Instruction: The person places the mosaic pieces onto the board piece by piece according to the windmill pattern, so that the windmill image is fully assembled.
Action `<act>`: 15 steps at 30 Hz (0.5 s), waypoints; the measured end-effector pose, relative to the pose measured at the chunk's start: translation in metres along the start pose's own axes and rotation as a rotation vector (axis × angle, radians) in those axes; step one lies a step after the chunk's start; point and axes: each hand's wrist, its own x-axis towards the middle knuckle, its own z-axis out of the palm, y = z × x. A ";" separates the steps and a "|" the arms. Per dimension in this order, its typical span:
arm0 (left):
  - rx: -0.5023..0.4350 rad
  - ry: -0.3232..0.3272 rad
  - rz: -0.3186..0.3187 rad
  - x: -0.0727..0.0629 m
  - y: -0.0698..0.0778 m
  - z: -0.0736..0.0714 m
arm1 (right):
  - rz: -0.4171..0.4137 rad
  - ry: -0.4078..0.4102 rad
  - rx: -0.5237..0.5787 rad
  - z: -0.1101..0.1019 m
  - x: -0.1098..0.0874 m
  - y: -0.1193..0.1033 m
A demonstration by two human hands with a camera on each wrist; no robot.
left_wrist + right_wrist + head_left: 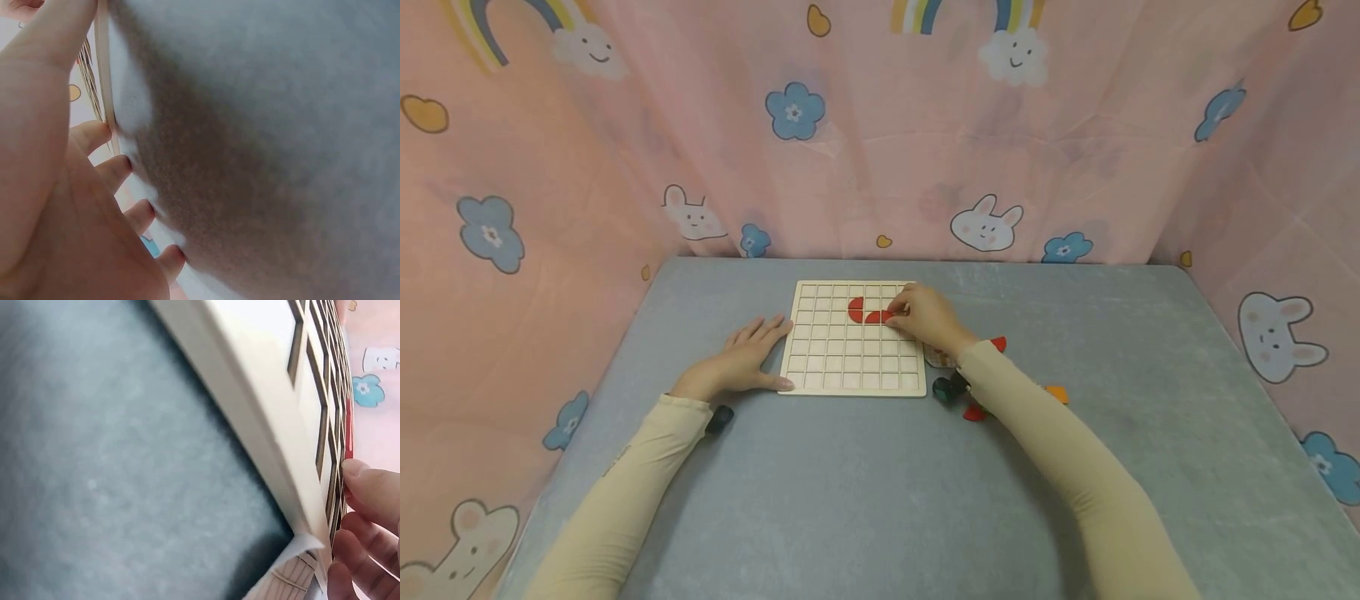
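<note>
A pale wooden grid board (852, 388) lies on the table. Red quarter-circle pieces sit in its squares: two form a half disc (856, 310), with another red piece (872, 317) to the right. My right hand (928, 317) pinches one more red quarter-circle piece (887, 315) at the upper right of the grid, thumb and fingers curled close; in the right wrist view the thumb (375, 487) meets a thin red edge. My left hand (737, 360) rests at the board's left side, fingers spread, fingertips and thumb touching its edge.
Right of the board, partly behind my right wrist, lies a card (938, 358). Loose pieces are scattered around the right forearm: a red one (998, 343), another red one (974, 413) and an orange one (1057, 394). A patterned pink curtain (880, 150) stands behind the grey table (820, 500).
</note>
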 end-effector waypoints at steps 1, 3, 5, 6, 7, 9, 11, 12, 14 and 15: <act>-0.001 0.000 0.000 0.000 0.000 0.000 | 0.000 0.000 -0.001 0.000 0.000 0.000; -0.002 0.000 0.001 0.000 0.000 0.000 | -0.001 0.002 -0.001 0.000 0.000 0.000; -0.002 -0.001 0.003 0.000 -0.001 0.000 | 0.000 0.005 0.002 0.000 0.000 0.001; -0.002 -0.002 0.004 0.000 -0.001 0.000 | 0.002 0.006 0.006 0.001 0.000 0.001; -0.003 -0.003 0.005 0.000 -0.001 0.000 | 0.006 0.006 0.013 0.001 0.000 0.002; -0.005 -0.005 0.007 0.000 -0.001 0.000 | 0.009 0.010 0.026 0.001 0.000 0.003; -0.009 -0.008 0.008 0.000 -0.001 0.000 | 0.012 0.012 0.036 0.001 0.000 0.004; -0.009 -0.009 0.009 0.000 -0.001 0.000 | 0.014 0.011 0.040 0.002 0.000 0.004; -0.007 -0.008 0.013 0.000 -0.001 0.000 | 0.016 0.010 0.045 0.002 0.000 0.004; -0.008 -0.009 0.014 0.000 -0.001 0.000 | 0.015 0.009 0.046 0.002 0.000 0.004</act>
